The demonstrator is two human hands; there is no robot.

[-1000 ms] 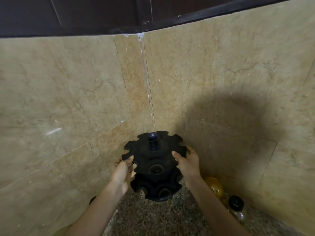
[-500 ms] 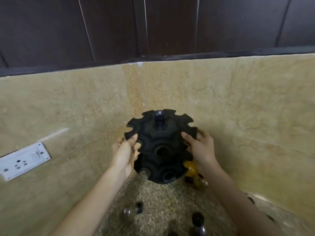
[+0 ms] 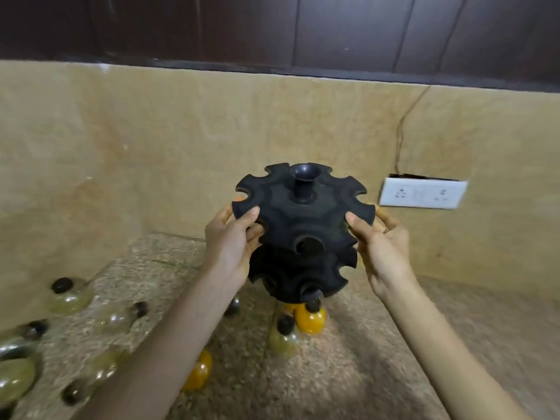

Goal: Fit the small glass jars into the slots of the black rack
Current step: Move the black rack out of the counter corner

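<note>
Holding the black rack (image 3: 303, 234) up off the table (image 3: 378, 344) near the middle of the view, a two-tier wheel with a central post (image 3: 304, 184) rising from the top disc; gripped at 9 o'clock by the left hand (image 3: 233, 247), thumb on the upper face and fingers curled under the rim; clamped at 3 o'clock by the right hand (image 3: 383, 247) in the same way, thumb on top, fingers round the edge; showing every visible slot (image 3: 309, 245) on both tiers empty, notches along the rim open, far side hidden.

Judging from that: nothing fitted yet, rack not even set down; whole loading job seemingly ahead.

Lying loose on the table below, the small glass jars: an orange-filled jar (image 3: 310, 319) and a pale jar (image 3: 283, 339) at 6 o'clock of the rack, just under its lower tier; another orange jar (image 3: 198, 374) at 7 o'clock, partly behind the left forearm; a cluster of greenish and clear jars (image 3: 69, 295) out toward 8 o'clock by the left edge, blurred, count uncertain.

Beyond, at 3 o'clock of the rack, a white wall socket (image 3: 422, 194) on the stone backsplash; dark cabinet panels (image 3: 333, 31) at 12 o'clock.
</note>
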